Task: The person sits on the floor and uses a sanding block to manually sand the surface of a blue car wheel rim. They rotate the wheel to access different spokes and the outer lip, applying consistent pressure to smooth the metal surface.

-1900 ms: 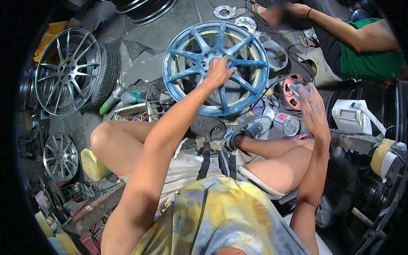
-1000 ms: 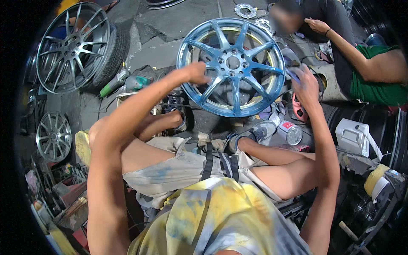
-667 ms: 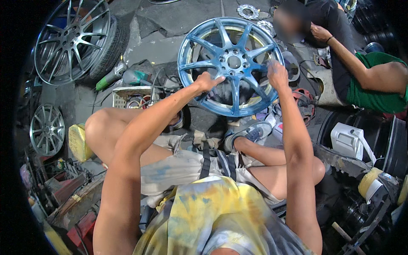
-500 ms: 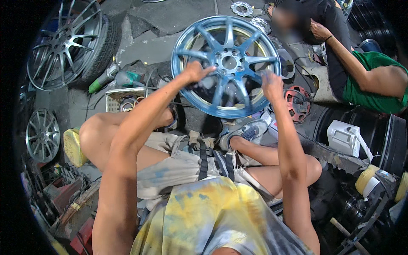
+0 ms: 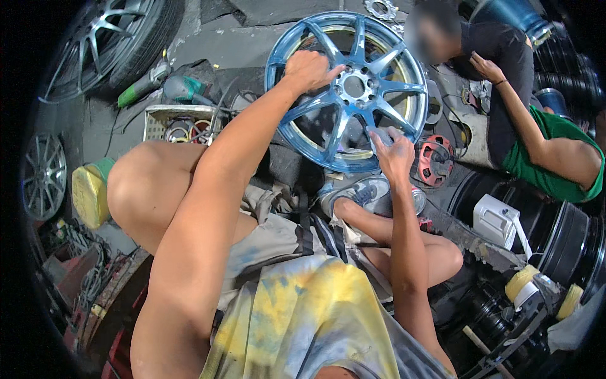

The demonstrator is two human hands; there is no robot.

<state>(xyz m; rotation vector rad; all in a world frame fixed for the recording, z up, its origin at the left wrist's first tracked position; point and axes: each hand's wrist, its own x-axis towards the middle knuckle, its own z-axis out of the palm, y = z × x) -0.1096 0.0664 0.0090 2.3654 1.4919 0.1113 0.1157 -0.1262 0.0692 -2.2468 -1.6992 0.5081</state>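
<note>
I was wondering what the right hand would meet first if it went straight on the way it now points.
Most likely a lower-right spoke of the blue wheel, which lies just ahead of the right hand; depth is unclear, and they may already touch.

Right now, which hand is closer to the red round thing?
Right. The right hand is just left of the red round thing; the left hand is farther left, on the blue wheel.

shirt (image 5: 303, 309) was loose, blotched yellow, grey and dull blue, pale shorts (image 5: 278, 243) were smudged bluish, dark bands (image 5: 305, 237) ran down their front, shoe (image 5: 363, 191) was grey, forearms (image 5: 237, 151), left hand (image 5: 309, 68) and right hand (image 5: 396, 155) were bare
</note>
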